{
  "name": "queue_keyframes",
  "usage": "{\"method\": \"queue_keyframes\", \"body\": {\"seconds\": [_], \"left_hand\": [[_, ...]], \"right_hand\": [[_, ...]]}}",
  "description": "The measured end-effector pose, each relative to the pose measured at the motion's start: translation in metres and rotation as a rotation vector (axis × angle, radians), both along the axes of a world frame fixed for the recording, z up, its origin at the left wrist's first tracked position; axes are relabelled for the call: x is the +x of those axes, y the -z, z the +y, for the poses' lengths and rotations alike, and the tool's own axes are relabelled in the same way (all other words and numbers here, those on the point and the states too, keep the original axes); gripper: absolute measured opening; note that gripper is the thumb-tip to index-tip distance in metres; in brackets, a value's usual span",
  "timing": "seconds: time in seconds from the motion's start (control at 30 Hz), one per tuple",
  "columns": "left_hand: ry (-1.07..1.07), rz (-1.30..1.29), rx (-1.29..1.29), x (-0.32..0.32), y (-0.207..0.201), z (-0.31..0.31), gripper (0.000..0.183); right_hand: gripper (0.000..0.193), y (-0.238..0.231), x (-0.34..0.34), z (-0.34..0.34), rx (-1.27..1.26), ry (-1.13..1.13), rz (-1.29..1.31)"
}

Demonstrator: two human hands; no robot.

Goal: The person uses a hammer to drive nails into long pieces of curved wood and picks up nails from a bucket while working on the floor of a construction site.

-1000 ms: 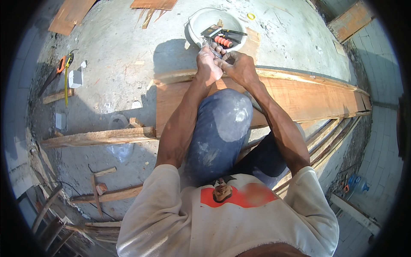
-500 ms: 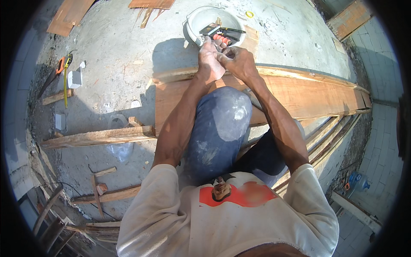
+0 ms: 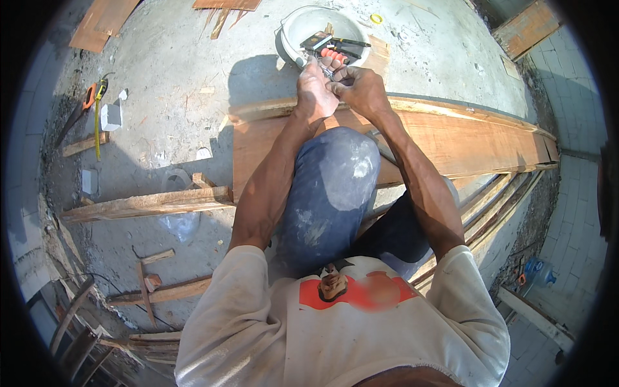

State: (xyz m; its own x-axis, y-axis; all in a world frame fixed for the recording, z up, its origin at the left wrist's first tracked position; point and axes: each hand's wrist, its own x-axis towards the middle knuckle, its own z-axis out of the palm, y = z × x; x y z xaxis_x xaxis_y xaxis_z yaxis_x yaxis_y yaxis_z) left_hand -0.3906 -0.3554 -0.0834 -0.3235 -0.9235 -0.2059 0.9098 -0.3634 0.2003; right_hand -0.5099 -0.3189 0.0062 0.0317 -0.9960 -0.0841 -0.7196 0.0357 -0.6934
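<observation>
My left hand (image 3: 315, 91) is palm up and cupped, its fingers curled round small thin grey pieces that look like nails. Against it, my right hand (image 3: 362, 90) has its fingertips pinched together over the left palm; whatever is between them is too small to make out. Both hands are at the near rim of a whitish bucket (image 3: 292, 35). Inside it lie a dark flat box-like piece (image 3: 316, 41), a black-handled tool (image 3: 350, 42) and something with a red-orange grip (image 3: 333, 55), partly hidden by my fingers.
A long brown wooden board (image 3: 464, 143) with a raised edge strip lies before my knees. A timber beam (image 3: 148, 205) is at the left. Further left are an orange-handled saw (image 3: 89, 97) and a yellow tape measure (image 3: 98, 116). A yellow ring (image 3: 376, 19) lies beyond the bucket.
My right fingertips have shifted slightly away from the left palm, showing more of the small grey pieces. My forearms have barely moved.
</observation>
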Motion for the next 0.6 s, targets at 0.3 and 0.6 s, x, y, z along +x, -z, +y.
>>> {"method": "queue_keyframes", "body": {"seconds": [0.3,0.6], "left_hand": [[-0.042,-0.027,0.058,-0.005,0.001,0.006,0.038],[-0.016,0.000,0.120,0.019,0.013,0.008,0.028]], "right_hand": [[0.017,0.009,-0.005,0.004,-0.262,-0.139,0.052],[0.022,-0.037,-0.015,0.004,-0.219,-0.241,0.194]]}}
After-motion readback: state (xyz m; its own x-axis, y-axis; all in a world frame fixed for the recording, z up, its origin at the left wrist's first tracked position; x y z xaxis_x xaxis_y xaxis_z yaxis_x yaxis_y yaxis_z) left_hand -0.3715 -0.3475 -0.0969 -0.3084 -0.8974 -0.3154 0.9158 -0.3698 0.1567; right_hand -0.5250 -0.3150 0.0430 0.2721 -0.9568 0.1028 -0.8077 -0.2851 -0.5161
